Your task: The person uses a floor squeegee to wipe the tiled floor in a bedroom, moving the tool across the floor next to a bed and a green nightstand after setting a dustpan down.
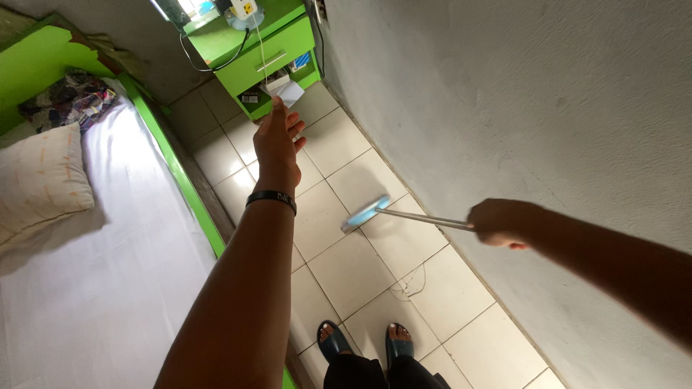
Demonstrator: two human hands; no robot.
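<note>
Nearest the lens, my left forearm runs up the middle of the view to a black wristband (271,198) and my left hand (277,140), which is released: fingers loosely spread, holding nothing, raised in the air above the tiled floor (353,270) and pointing toward the green bedside cabinet (270,54). My right hand (499,222) is clenched around the thin metal handle (422,217) of a floor mop, close to the grey wall (519,108). Its flat blue head (365,212) lies on the pale tiles, roughly midway between the wall and the green edge of the bed (184,180). My two feet in dark sandals (364,344) stand on the tiles at the bottom of the view, with a small tangle of thread or hair (409,287) just ahead of them. For a good stroke, I judge the head should stay flat against the tiles and travel along the grout lines, drawing loose bits such as the tangle into one spot. A one-handed grip this far along the handle gives little downward pressure, so the free hand would steady the pole better than it balances me. White papers (288,90) in the cabinet's open lower shelf sit near floor level and could be knocked by a careless pass.
</note>
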